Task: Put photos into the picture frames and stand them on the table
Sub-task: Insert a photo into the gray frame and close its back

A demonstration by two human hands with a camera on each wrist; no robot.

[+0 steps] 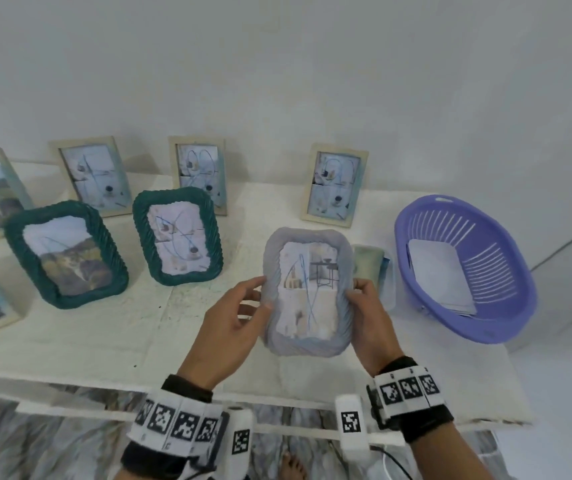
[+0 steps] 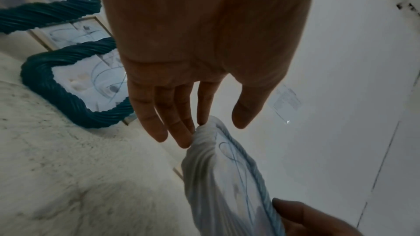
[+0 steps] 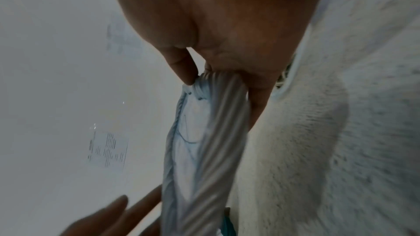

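Note:
A pale grey-blue ribbed picture frame (image 1: pixel 307 292) with a photo in it is held upright, just above the white-covered table (image 1: pixel 104 337), between both hands. My right hand (image 1: pixel 355 289) pinches its right edge, thumb on the front and fingers behind, as the right wrist view shows (image 3: pixel 222 96). My left hand (image 1: pixel 260 294) has straight fingers; their tips touch the frame's left edge (image 2: pixel 227 177) while the thumb stays clear of it. Two dark green ribbed frames (image 1: pixel 66 254) (image 1: pixel 177 235) with photos stand to the left.
Several cream frames with photos stand along the wall, one of them (image 1: pixel 334 185) behind the held frame. A small frame (image 1: pixel 371 268) lies flat right of it. A purple slotted basket (image 1: pixel 506 258) holding white sheets (image 1: pixel 440 275) sits at the right. The table's front edge is near my wrists.

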